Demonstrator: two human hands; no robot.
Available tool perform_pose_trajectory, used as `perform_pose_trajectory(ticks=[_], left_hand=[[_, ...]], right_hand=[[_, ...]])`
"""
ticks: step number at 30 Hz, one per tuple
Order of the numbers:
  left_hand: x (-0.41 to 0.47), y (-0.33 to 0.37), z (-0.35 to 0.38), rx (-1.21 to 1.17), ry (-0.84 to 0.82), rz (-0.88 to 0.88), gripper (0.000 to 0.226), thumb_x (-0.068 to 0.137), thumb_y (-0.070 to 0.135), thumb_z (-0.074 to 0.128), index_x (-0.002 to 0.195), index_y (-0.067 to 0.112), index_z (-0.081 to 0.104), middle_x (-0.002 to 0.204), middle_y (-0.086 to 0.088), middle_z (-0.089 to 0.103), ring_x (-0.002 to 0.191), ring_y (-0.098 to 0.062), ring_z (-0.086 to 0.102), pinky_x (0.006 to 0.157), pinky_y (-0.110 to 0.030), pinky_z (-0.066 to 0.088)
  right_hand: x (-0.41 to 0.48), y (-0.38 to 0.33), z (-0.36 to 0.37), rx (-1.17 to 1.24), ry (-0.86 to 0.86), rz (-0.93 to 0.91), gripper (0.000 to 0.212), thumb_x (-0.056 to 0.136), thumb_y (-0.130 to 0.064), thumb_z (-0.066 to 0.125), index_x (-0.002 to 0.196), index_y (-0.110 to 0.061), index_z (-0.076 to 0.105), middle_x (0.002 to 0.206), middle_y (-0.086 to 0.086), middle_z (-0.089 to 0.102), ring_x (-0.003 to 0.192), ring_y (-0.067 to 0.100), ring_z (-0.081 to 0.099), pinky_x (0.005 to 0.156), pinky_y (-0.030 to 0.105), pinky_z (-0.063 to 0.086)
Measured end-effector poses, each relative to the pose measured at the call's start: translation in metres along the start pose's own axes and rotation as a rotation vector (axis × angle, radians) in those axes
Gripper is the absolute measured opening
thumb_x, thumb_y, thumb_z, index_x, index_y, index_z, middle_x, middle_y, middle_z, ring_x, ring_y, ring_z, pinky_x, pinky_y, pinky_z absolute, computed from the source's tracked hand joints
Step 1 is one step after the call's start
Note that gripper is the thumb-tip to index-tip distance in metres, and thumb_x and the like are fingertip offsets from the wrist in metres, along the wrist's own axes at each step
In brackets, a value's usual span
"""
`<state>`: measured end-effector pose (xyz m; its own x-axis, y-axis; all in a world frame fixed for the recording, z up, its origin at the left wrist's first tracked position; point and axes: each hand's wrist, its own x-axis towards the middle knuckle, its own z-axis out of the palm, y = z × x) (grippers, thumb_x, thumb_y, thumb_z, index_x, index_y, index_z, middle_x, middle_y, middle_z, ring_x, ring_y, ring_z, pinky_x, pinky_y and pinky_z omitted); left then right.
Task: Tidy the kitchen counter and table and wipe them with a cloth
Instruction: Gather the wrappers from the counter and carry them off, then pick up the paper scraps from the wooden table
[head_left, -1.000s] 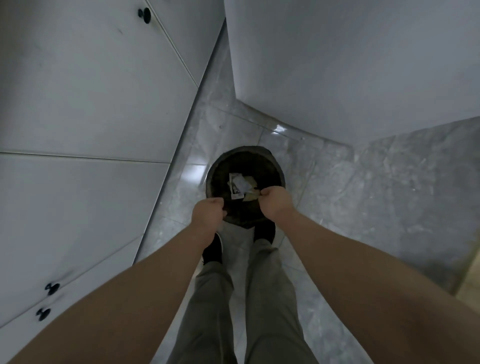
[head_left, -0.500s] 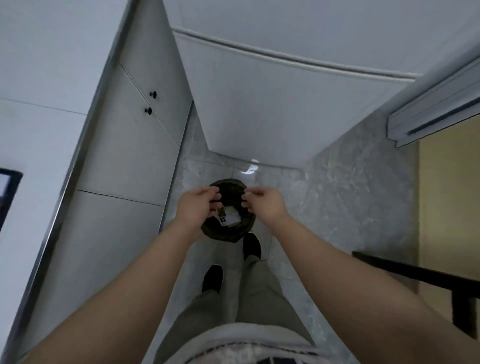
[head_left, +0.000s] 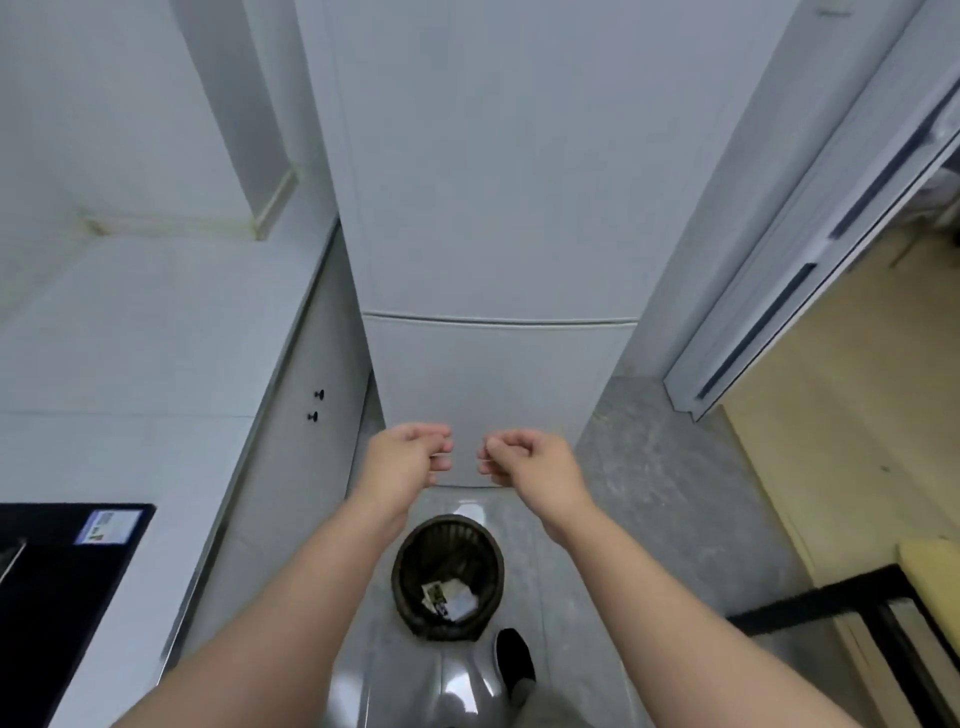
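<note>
A dark round waste bin stands on the grey floor in front of me, with scraps of paper and a small packet lying inside it. My left hand and my right hand are raised side by side above and beyond the bin, in front of the white fridge. Both hands have loosely curled fingers and hold nothing. The white kitchen counter runs along my left.
A white fridge stands straight ahead. A black hob is set in the counter at lower left, above white cabinet doors with black knobs. A sliding door frame and black-framed furniture are on the right.
My view has tilted up from the bin to the fridge and counter. Both hands have lifted away from the bin rim, and the paper scraps stay inside it.
</note>
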<state>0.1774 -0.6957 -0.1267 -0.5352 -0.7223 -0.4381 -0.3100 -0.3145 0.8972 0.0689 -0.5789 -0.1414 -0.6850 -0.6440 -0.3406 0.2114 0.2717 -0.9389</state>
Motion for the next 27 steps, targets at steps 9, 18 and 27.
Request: perform_pose_trajectory(ticks=[9,18,27], left_hand=[[-0.043,0.038,0.058,0.06,-0.228,0.127,0.017,0.096,0.009,0.054,0.097,0.015,0.07,0.087,-0.001,0.07,0.069,-0.012,0.063,0.063,-0.024,0.043],[-0.08,0.015,0.174,0.212,-0.506,0.088,0.015,0.094,0.004,0.056,0.1,0.01,0.069,0.085,-0.003,0.068,0.067,-0.013,0.061,0.059,-0.023,0.041],[-0.146,-0.032,0.346,0.415,-0.839,0.072,0.014,0.093,0.005,0.058,0.093,0.013,0.069,0.081,-0.001,0.068,0.065,-0.013,0.061,0.06,-0.024,0.041]], right_hand=[[-0.069,-0.032,-0.051,0.07,0.196,-0.108,0.011,0.096,-0.009,0.062,0.102,-0.004,0.07,0.089,0.01,0.076,0.076,0.016,0.071,0.072,0.028,0.054],[-0.141,0.012,-0.158,0.162,0.547,-0.033,0.009,0.097,-0.01,0.061,0.093,-0.013,0.069,0.087,0.007,0.074,0.072,0.016,0.069,0.065,0.023,0.051],[-0.225,0.081,-0.291,0.298,0.931,0.084,0.009,0.096,-0.013,0.063,0.099,-0.01,0.071,0.095,0.011,0.076,0.073,0.015,0.069,0.071,0.03,0.054]])
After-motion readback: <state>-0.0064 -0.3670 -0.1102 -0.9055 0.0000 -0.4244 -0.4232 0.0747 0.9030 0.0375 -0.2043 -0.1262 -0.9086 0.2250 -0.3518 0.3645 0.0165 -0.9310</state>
